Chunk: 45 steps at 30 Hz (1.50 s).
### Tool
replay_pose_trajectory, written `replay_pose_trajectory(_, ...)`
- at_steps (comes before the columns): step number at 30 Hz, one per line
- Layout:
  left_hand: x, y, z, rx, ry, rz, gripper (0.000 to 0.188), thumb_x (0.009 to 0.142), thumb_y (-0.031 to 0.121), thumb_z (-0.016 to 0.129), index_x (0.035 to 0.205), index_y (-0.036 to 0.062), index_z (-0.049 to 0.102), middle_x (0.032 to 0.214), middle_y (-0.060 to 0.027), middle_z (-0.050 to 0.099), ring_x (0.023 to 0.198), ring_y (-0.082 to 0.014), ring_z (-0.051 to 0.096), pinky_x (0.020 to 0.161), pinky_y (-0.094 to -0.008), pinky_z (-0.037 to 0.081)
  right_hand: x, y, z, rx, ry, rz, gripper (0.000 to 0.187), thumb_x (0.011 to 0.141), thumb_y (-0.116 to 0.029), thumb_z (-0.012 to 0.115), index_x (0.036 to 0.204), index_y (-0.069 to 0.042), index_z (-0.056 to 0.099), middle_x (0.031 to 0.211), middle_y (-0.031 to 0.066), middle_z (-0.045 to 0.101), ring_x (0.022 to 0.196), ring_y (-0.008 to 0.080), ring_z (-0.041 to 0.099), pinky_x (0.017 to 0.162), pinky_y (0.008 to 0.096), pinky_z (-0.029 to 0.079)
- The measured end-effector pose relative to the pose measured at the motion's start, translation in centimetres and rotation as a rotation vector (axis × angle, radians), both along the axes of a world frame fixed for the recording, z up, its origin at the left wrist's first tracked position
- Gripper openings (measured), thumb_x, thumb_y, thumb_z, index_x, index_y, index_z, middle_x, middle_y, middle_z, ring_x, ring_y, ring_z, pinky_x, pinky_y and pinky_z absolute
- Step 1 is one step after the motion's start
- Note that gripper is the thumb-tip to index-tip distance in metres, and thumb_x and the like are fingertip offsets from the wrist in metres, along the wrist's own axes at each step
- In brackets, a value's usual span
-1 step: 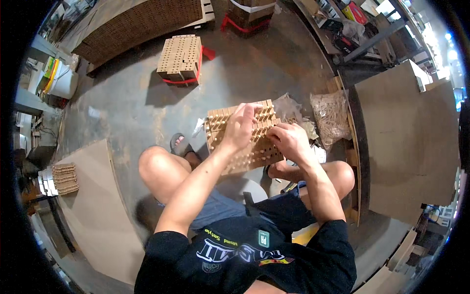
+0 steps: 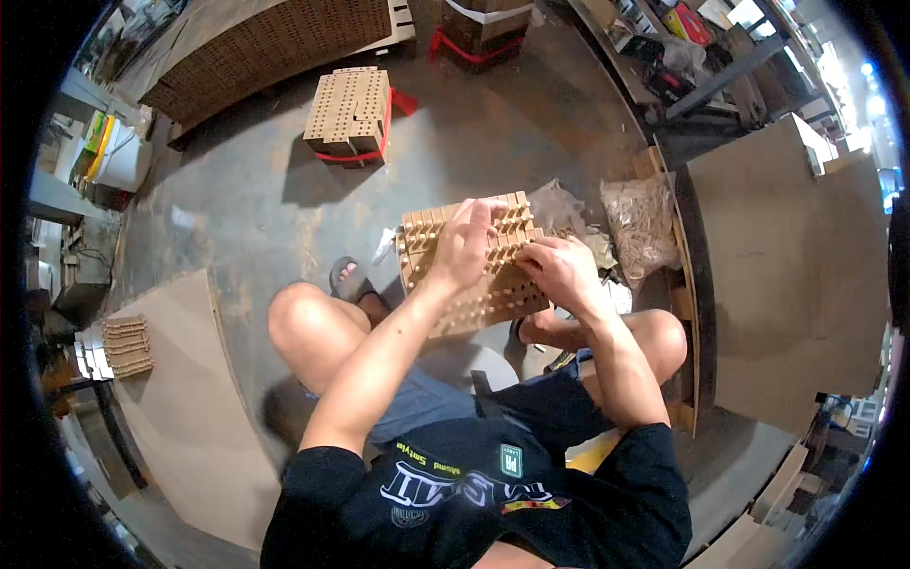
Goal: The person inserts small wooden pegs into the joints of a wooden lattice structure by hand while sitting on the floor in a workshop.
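Note:
A light-brown wooden block assembly (image 2: 417, 254) sits in front of my seat, between my knees. Rows of short wooden dowels (image 2: 513, 216) stand up out of its grooved top. My left hand (image 2: 463, 248) is over its middle, its fingers curled and the thumb side facing right. Whatever lies inside that hand is hidden. My right hand (image 2: 561, 270) is at the right edge of the block, with thumb and forefinger pinched together low among the dowels. Those fingertips cover what they grip.
A clear bag of dowels (image 2: 640, 223) lies to the right, beside a crumpled plastic bag (image 2: 557, 206). Further off stands a drilled wooden stack (image 2: 349, 109) with a red strap. Large boards (image 2: 801, 284) flank me at right and left (image 2: 194, 408). A white bucket (image 2: 123, 156) stands far left.

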State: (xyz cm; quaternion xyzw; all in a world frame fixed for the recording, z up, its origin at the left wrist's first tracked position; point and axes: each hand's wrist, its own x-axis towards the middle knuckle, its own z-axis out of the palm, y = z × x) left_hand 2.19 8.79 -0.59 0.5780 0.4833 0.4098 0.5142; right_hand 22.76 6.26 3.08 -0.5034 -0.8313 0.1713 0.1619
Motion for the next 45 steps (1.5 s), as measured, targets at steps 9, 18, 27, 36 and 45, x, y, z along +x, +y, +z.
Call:
replay_pose_trajectory(9,0.2,-0.4,0.7,0.039,-0.047,0.069,0.053,0.109,0.047,0.037,0.116,0.0042,0.068,0.109,-0.0099,0.066,0.089,-0.0188,0.063,0.079,-0.0321,0.052,0.3,-0.2,1.9,-0.126,-0.063,0.019,0.019,0.083,-0.024,0.076,0.098,-0.013,0.077,0.098,0.0056,0.071,0.097,0.0276,0.067,0.086,0.0417,0.052)
replay_pose_trajectory(18,-0.7,-0.4,2.1,0.371,0.44,0.133,0.025,0.094,0.026,0.065,0.111,0.0079,0.071,0.118,-0.0115,0.065,0.118,-0.0294,0.057,0.103,-0.044,0.043,11.8,-3.2,12.8,0.199,0.382,-0.496,0.023,0.086,-0.005,0.076,0.108,-0.002,0.073,0.101,0.0101,0.074,0.092,0.0171,0.07,0.08,0.0294,0.055)
replay_pose_trajectory(27,1.1,0.0,1.6,0.325,0.889,-0.033,0.048,0.091,0.028,0.066,0.134,0.008,0.058,0.143,-0.0167,0.052,0.138,-0.0355,0.042,0.118,-0.0505,0.025,17.1,2.2,-16.7,-0.455,0.311,-0.504,0.029,0.093,-0.02,0.067,0.117,-0.004,0.072,0.112,0.0191,0.073,0.101,0.0335,0.071,0.089,0.0399,0.056)
replay_pose_trajectory(36,0.8,0.7,0.9,0.264,1.045,-0.196,0.061,0.094,0.043,0.059,0.14,0.0043,0.053,0.146,-0.0234,0.047,0.137,-0.0416,0.043,0.115,-0.0581,0.024,15.2,8.9,-35.7,-0.44,-0.141,-0.397,0.041,0.092,-0.021,0.063,0.132,-0.012,0.064,0.12,0.0197,0.067,0.116,0.038,0.062,0.104,0.0482,0.046)
replay_pose_trajectory(45,0.5,0.7,0.4,0.262,1.061,-0.2,0.064,0.101,0.053,0.042,0.135,0.0008,0.055,0.144,-0.0271,0.048,0.134,-0.0437,0.046,0.113,-0.0597,0.025,12.3,7.0,-36.5,-0.408,-0.568,-0.322,0.064,0.092,-0.031,0.062,0.152,-0.016,0.043,0.148,0.0197,0.048,0.138,0.0441,0.042,0.113,0.0514,0.039)
